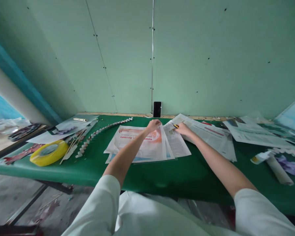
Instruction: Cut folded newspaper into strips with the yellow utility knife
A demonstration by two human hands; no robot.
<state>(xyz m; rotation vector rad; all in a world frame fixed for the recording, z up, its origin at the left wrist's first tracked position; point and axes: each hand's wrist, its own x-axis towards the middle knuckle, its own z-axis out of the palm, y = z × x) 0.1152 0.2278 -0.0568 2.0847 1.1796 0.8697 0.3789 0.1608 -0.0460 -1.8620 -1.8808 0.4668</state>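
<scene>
My left hand (pixel 154 124) is closed, its fingers curled at the upper right edge of a printed paper sheet (pixel 118 142) with red lettering. What it pinches, if anything, is too small to make out. That sheet lies over other sheets, one with a blue edge. In my right hand (pixel 184 129) is a slim yellow-and-black tool (pixel 176 126), its tip pointing left; its exact kind is unclear. Under and beside this hand lie overlapping newspaper sheets (pixel 211 137) that spread to the right. Between my hands another sheet (pixel 178 146) slants across the green tabletop.
A phone (pixel 157 109) leans against the wall. On the left of the green table (pixel 162 178) are a yellow tape roll (pixel 48 153), thin sticks (pixel 71 147) and a folded-paper chain (pixel 98 132). To the right lie a glue bottle (pixel 260 158), a paper tube (pixel 280 171) and crumpled purple paper (pixel 290 165).
</scene>
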